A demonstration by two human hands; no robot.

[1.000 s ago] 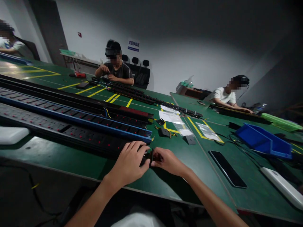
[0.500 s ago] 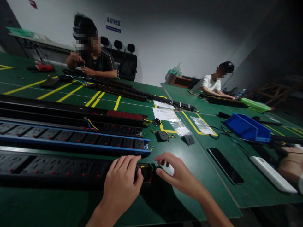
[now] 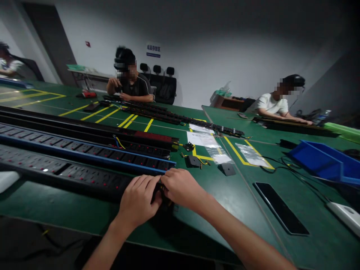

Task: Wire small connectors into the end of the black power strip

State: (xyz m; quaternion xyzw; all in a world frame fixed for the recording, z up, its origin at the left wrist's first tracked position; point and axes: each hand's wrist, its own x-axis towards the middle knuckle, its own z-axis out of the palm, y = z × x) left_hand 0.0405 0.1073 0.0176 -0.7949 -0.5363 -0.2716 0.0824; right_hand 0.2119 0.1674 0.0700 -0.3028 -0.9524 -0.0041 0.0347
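Note:
A long black power strip (image 3: 87, 175) with a row of sockets and small red dots lies along the near side of the green table. My left hand (image 3: 140, 200) is wrapped over its right end, thumb on the near side. At that same end my right hand (image 3: 182, 188) has its fingers pinched together, touching the left fingertips. What the right fingers hold is hidden; a bit of yellow shows between the hands. Just behind lies a power strip with blue edges (image 3: 92, 150).
Beyond the hands are black end pieces (image 3: 226, 169), loose wires and plastic bags (image 3: 219, 153). To the right lie a phone (image 3: 281, 208), a white power strip (image 3: 344, 217) and a blue bin (image 3: 323, 161). Co-workers (image 3: 135, 84) sit across the table (image 3: 225, 210).
My right hand has moved left onto the strip's end and its fingers have closed. My left hand stays on the strip. The view has shifted, showing more of the left side.

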